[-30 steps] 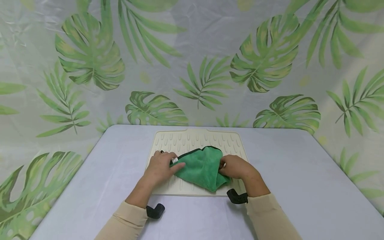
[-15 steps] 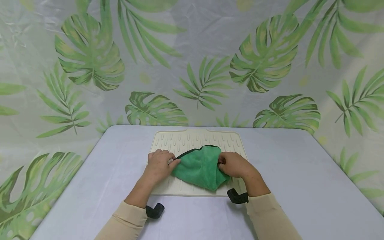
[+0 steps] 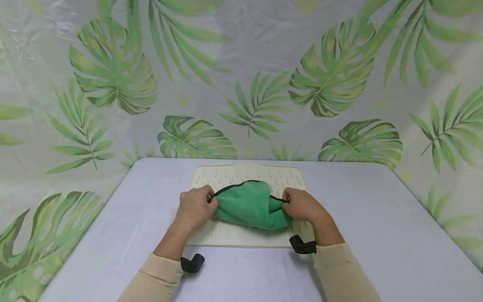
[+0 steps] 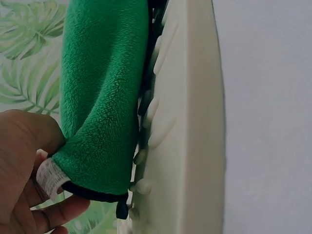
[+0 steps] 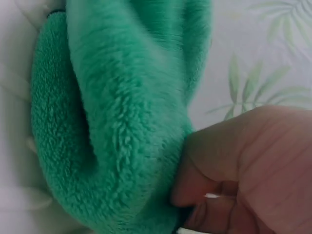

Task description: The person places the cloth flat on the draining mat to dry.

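The left hand (image 3: 194, 207) and right hand (image 3: 305, 205) each pinch one end of a green fuzzy towel (image 3: 243, 205) with bent fingers. It is bunched up over a cream bumpy mat (image 3: 230, 240). By the left hand, its small white label (image 4: 50, 177) has print too blurry to read.

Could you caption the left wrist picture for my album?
A left hand pinches a fuzzy green cloth near its white tag, over a bumpy cream mat.

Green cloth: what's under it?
The cream ridged mat, visible behind and in front of the green cloth that the left hand and right hand hold. The stretch beneath is covered; whether anything else lies there can't be told.
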`<act>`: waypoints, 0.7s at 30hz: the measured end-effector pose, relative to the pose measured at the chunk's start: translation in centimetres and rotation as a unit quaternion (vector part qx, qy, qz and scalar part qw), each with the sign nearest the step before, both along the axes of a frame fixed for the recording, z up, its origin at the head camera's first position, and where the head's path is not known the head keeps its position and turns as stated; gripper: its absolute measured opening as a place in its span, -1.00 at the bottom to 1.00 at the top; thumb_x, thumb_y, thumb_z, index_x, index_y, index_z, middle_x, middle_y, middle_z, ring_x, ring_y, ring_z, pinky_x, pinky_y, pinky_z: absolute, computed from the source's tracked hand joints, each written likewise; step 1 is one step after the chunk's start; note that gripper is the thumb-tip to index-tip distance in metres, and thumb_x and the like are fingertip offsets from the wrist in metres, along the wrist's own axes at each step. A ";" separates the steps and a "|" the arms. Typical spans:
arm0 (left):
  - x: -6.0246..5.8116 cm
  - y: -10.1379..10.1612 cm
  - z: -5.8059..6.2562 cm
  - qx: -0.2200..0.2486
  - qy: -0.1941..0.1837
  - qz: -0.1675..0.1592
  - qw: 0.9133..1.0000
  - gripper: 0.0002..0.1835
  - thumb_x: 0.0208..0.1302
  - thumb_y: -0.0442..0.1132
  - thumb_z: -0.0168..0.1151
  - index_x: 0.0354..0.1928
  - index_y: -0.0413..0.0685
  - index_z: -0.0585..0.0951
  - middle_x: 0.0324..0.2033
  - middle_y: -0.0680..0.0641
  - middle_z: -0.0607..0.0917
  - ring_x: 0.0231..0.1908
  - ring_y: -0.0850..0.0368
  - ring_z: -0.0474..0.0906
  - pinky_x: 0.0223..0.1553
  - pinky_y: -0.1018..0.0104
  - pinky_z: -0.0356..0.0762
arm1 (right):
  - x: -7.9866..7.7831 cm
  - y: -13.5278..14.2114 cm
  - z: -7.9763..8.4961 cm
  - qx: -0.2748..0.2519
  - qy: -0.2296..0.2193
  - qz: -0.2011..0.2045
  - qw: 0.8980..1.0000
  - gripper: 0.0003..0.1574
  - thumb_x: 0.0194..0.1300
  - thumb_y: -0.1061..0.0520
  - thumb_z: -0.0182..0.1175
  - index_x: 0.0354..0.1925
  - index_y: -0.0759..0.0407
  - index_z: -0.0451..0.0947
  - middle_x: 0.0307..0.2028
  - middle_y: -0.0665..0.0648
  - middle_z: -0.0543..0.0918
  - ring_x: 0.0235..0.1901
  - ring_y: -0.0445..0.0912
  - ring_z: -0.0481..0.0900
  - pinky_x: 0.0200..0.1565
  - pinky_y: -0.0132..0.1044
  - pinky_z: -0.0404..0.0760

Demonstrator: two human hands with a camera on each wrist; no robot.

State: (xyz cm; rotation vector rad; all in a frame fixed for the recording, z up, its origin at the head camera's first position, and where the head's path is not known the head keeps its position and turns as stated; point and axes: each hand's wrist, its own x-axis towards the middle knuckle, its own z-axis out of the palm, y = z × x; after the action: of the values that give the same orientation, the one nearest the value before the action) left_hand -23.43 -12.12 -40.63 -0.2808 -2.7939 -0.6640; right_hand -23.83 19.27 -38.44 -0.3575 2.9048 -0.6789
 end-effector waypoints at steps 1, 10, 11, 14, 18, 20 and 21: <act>0.0 0.0 0.1 0.005 0.000 0.003 1.000 -0.92 0.29 -0.17 0.23 -0.31 0.00 0.61 -0.53 0.03 0.64 -0.38 0.04 0.57 -0.04 -0.06 0.39 | 0.0 0.1 0.0 0.003 0.003 -0.006 1.000 -0.95 0.33 0.25 0.08 -0.32 0.17 0.45 -0.49 0.07 0.50 -0.48 -0.07 0.43 -0.38 -0.26 0.38; -0.1 0.1 -0.2 0.023 -0.037 -0.029 0.999 -0.82 0.24 -0.26 0.19 -0.11 -0.01 0.58 -0.39 0.00 0.67 -0.28 0.03 0.57 0.05 -0.07 0.33 | -0.2 -0.3 -0.1 -0.010 -0.015 -0.004 1.000 -0.77 0.33 0.24 0.03 -0.13 0.18 0.60 -0.31 0.13 0.68 -0.38 -0.06 0.53 -0.30 -0.21 0.50; -0.1 0.1 -0.2 0.025 -0.040 -0.031 0.998 -0.77 0.24 -0.27 0.18 -0.06 -0.01 0.60 -0.36 0.00 0.70 -0.25 0.02 0.59 0.06 -0.07 0.33 | -0.2 -0.3 -0.1 -0.010 -0.017 -0.003 1.000 -0.73 0.34 0.22 0.04 -0.09 0.18 0.63 -0.26 0.14 0.71 -0.36 -0.06 0.55 -0.27 -0.19 0.53; -0.2 0.2 -0.3 0.022 -0.040 -0.034 0.998 -0.68 0.24 -0.28 0.16 0.04 -0.01 0.65 -0.35 0.01 0.73 -0.21 0.01 0.62 0.04 -0.07 0.35 | -0.2 -0.4 -0.1 -0.004 -0.013 0.002 1.000 -0.70 0.34 0.14 0.08 -0.06 0.18 0.67 -0.17 0.16 0.74 -0.28 -0.05 0.59 -0.18 -0.13 0.60; -0.1 0.4 -0.3 0.017 -0.039 -0.039 0.998 -0.76 0.37 -0.17 0.17 -0.01 0.02 0.71 -0.44 0.06 0.71 -0.25 0.04 0.63 -0.02 -0.04 0.37 | -0.1 -0.5 -0.1 -0.003 -0.015 0.012 1.000 -0.70 0.33 0.01 0.16 -0.11 0.15 0.68 -0.17 0.12 0.74 -0.23 -0.06 0.60 -0.10 -0.09 0.62; -0.1 0.4 -0.3 0.014 -0.041 -0.042 0.998 -0.78 0.43 -0.07 0.21 -0.06 0.04 0.73 -0.50 0.09 0.68 -0.31 0.09 0.60 -0.06 -0.01 0.36 | -0.2 -0.5 -0.1 -0.006 -0.023 0.014 1.000 -0.65 0.35 -0.09 0.20 -0.11 0.12 0.67 -0.16 0.08 0.74 -0.22 -0.08 0.60 -0.08 -0.10 0.61; 0.0 0.5 -0.3 0.012 -0.040 -0.043 0.998 -0.78 0.44 -0.03 0.24 -0.08 0.05 0.73 -0.52 0.10 0.67 -0.34 0.11 0.59 -0.08 0.00 0.36 | -0.2 -0.5 -0.1 -0.007 -0.028 0.016 0.999 -0.62 0.35 -0.14 0.22 -0.11 0.11 0.67 -0.16 0.07 0.73 -0.21 -0.08 0.60 -0.08 -0.11 0.61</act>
State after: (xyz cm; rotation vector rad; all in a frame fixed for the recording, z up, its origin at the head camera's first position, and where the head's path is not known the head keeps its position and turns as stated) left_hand -23.46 -11.63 -40.92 -0.3804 -2.8621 -0.7440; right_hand -24.01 18.81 -38.53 -0.3790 2.8366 -0.6945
